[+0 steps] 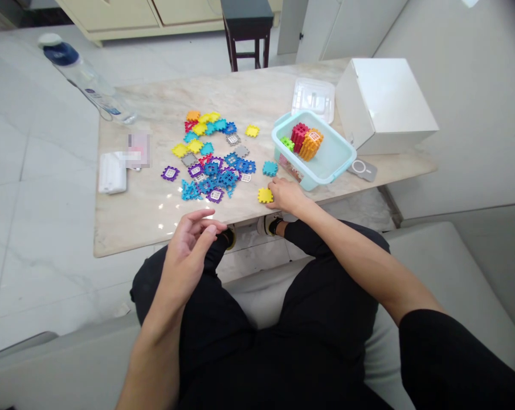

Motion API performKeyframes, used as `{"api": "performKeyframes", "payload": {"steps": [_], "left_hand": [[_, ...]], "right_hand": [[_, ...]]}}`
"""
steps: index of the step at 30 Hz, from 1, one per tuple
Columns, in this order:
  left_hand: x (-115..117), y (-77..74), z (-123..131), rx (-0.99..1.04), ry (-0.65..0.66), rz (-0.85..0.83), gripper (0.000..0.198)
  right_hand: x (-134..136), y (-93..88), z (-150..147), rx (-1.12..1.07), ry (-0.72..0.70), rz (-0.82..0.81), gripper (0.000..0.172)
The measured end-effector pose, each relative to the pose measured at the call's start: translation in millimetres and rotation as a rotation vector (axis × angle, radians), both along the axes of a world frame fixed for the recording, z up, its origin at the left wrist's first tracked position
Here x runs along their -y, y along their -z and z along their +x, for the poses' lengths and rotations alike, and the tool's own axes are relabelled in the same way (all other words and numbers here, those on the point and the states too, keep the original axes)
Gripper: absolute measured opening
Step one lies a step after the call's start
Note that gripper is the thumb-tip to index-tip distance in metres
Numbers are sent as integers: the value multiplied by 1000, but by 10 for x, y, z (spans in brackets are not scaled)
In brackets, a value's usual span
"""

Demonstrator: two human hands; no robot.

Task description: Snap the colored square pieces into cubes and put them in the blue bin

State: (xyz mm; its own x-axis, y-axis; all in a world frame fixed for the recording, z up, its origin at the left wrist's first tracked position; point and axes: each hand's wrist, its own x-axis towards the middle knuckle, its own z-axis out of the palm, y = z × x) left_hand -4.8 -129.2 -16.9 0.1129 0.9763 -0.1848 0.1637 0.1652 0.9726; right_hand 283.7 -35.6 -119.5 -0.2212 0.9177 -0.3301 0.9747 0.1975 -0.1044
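Observation:
My right hand [286, 195] is at the table's front edge, its fingers closed on the side of a yellow square piece [265, 196]. My left hand [192, 244] hangs in front of the edge, palm turned inward, fingers apart and nothing in them. Beyond it lies a loose heap of blue and purple toothed pieces [217, 177], with yellow pieces [195, 146] and others behind. A teal piece [270, 168] lies just past my right hand. The light blue basket [338, 149] holds red pieces [300, 136], orange pieces [311, 144] and green pieces [287, 143].
A water bottle [90, 85] stands at the table's back left, near a white packet [112, 172]. Behind the basket are a clear plastic lid [313, 98] and a white box [385, 102]. A grey phone [362, 169] lies right of the basket.

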Motion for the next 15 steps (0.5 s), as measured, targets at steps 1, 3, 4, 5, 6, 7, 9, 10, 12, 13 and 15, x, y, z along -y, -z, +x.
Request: {"api": "performKeyframes", "payload": {"steps": [1,3,4,5,6,7,9,10,12,13,15], "left_hand": [[4,-6,0,4,2,5,47],[15,-19,-3,7,10,14,46],[21,-26,-7,10,15,16,46],[27,-33,-13,15,19,14,46],[33,-40,-21,21,23,11,45],[39,-47,-32,28,24,5,45],[51,-58,-66,44,28,-5,44],[56,-61,-87,54,32,-12,43],[67,-63,-137,82,49,-35,40],[71,-63,-163,99,58,-50,38],[79,-63,-210,132,68,-80,35]], "right_hand": [[1,19,0,-5,-5,22,54],[-2,54,-8,-22,-21,73,58],[-7,70,-17,-32,-31,95,59],[-13,83,-30,-41,-38,110,58],[-19,93,-45,-48,-44,117,57],[-25,102,-63,-52,-47,118,55],[-36,117,-94,-49,-49,115,51],[-40,125,-105,-43,-48,110,50],[-47,145,-112,-33,-46,98,47],[-51,158,-109,-30,-45,91,47],[-60,185,-94,-29,-42,83,47]]}}
